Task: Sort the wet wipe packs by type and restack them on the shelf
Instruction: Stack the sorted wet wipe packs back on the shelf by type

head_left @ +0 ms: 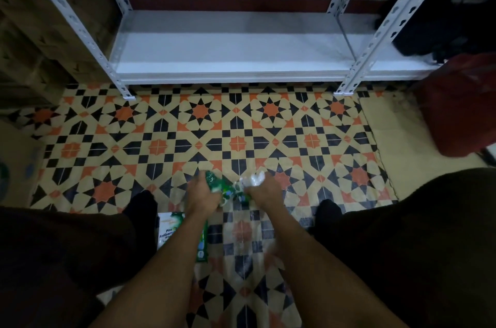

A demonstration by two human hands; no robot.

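Person crouched facing the shelf, both hands low over the tiled floor, between the knees.

Left hand – fingers curled round the green end of a crumpled wrap. Right hand – fingers clenched on the clear plastic end of that wrap, a tuft of plastic sticking out above the knuckles. The 2 hands are close together, the wrap bunched between them. Can't tell whether a wipe pack is inside it – too blurred.

1 green-and-white pack lies flat on the floor just under the left forearm, partly hidden by it. Label text partly readable: "Pine".

More clear plastic spread on the floor under and between the forearms, tile pattern showing through.

Shelf's lowest board is white and bare where visible, standing on white perforated uprights. A black bag sits on the right bay of the shelf, a red bag on the floor near it. Cardboard boxes stacked left of the shelf.
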